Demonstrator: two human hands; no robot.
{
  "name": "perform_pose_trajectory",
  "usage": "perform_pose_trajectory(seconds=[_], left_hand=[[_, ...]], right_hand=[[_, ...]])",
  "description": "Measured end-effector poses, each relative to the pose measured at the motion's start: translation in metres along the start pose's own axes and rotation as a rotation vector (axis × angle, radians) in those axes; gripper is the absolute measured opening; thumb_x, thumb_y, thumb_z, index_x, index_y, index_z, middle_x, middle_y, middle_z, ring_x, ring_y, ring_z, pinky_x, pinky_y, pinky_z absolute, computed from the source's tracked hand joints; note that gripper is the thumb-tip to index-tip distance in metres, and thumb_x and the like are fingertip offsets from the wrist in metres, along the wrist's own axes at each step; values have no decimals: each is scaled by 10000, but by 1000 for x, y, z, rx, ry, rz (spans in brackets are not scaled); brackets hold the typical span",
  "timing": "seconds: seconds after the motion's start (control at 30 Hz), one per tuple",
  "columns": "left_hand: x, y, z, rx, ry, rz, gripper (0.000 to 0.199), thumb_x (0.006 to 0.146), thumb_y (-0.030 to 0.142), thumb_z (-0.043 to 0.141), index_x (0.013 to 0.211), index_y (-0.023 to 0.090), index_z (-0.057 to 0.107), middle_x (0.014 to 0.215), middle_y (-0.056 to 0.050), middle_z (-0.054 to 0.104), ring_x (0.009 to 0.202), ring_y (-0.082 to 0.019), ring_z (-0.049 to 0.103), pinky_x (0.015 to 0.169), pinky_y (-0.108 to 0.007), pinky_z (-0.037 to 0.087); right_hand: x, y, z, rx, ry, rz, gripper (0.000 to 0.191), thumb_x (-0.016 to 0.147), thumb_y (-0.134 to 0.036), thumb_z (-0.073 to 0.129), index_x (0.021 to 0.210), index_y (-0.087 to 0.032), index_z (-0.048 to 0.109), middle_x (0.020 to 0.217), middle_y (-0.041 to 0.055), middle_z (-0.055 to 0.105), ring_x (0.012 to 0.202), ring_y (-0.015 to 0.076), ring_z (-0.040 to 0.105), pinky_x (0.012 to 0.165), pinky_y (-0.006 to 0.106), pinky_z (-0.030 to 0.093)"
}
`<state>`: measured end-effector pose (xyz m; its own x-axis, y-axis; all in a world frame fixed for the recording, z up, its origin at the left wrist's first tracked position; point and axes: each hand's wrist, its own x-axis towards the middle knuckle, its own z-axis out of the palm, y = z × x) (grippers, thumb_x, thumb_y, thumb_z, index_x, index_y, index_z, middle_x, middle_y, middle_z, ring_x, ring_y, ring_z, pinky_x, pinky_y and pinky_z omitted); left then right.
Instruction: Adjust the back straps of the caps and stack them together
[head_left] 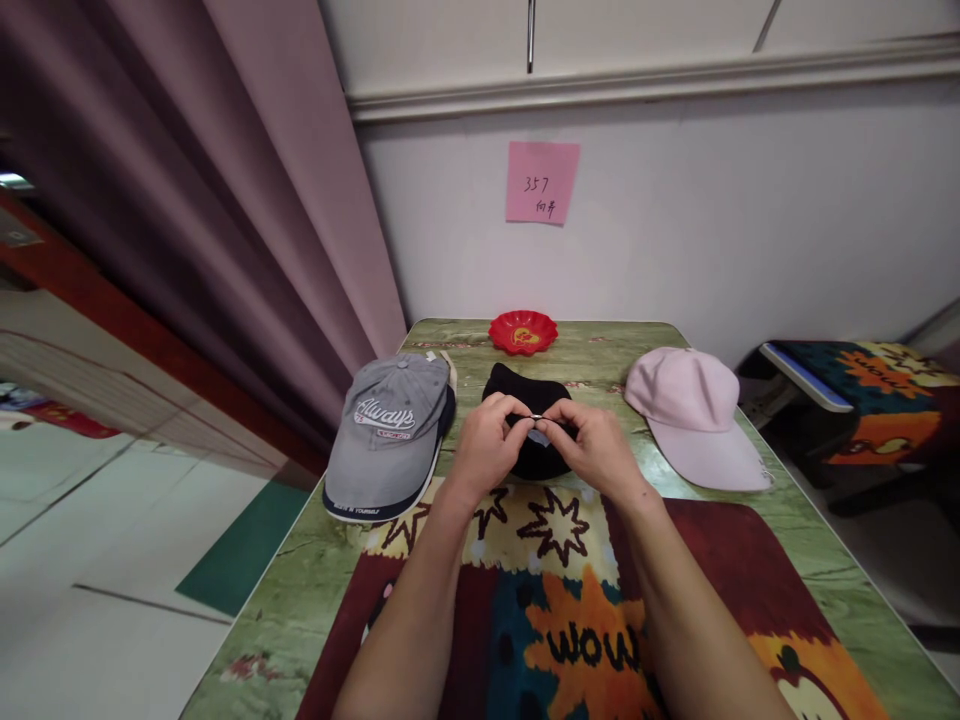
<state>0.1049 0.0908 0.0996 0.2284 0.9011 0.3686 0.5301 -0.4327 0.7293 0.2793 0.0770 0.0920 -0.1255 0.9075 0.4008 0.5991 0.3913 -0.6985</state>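
Observation:
In the middle of the table lies a black cap (pixel 529 385), partly covered by my hands. My left hand (pixel 491 440) and my right hand (pixel 589 440) meet over it, thumbs and index fingers pinched together. Between the fingertips is a small, silvery, thin piece (pixel 536 419); its exact kind and whether it is fixed to the cap cannot be made out. Left of my hands sits a grey cap (pixel 394 425) with white lettering and a navy brim edge. A pink cap (pixel 694 410) rests on the right, with small metal rings (pixel 765 476) at its brim edge.
A red scalloped dish (pixel 523 332) stands at the table's back. Under my forearms spreads a colourful mat (pixel 540 600) on the green table (pixel 277 600). A wall with a pink note (pixel 543 182) rises behind; a curtain (pixel 300 200) hangs left, a patterned stool (pixel 877 390) stands right.

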Motion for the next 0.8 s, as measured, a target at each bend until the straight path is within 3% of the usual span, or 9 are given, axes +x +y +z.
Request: perform_pose_trajectory(seconds=[0.17,0.33,0.43,0.57,0.63,0.73,0.8], left_hand=[[-1,0,10,5,83,56,80,879,180,601,833,180,666,834,-13,624,641,-110,526,642,-253,425],[-2,4,17,31,258,112,197,871,168,610,1063,195,643,1078,-52,632,668,-96,542,673,-250,463],[-2,6,18,26,384,6,161,852,237,652,1000,197,604,981,-32,618,647,-93,545,662,-243,468],[0,4,15,-96,425,-234,362,776,375,733,1031,198,547,918,-14,624,589,-82,561,609,-229,468],[0,2,13,-114,281,-352,373,776,496,711,932,194,559,758,10,616,516,-93,541,537,-228,441],[-3,0,11,-172,-196,-515,516,820,698,546,723,191,552,537,8,563,419,-131,524,437,-242,389],[-5,1,11,-253,-481,-540,602,831,747,468,679,176,580,551,-27,603,435,-150,558,429,-251,403]], right_hand=[[0,0,0,-41,58,-12,111,878,-260,648,787,-211,689,751,-6,711,660,147,604,628,265,372],[1,2,-3,29,149,16,153,903,-312,622,800,-211,674,756,-2,696,697,158,622,654,263,400],[2,2,-3,93,202,12,129,910,-313,612,857,-212,671,809,0,704,734,157,638,688,260,428],[1,0,2,129,224,30,103,908,-300,602,879,-213,649,794,-5,689,719,153,637,685,258,433],[1,-1,6,142,218,56,104,916,-302,586,889,-214,635,783,-6,680,705,152,630,672,261,425],[1,2,10,161,217,70,104,925,-298,565,898,-214,620,781,-5,670,703,151,620,670,262,422],[1,4,12,180,228,58,98,924,-294,562,906,-214,616,795,-3,665,717,151,615,682,261,429]])
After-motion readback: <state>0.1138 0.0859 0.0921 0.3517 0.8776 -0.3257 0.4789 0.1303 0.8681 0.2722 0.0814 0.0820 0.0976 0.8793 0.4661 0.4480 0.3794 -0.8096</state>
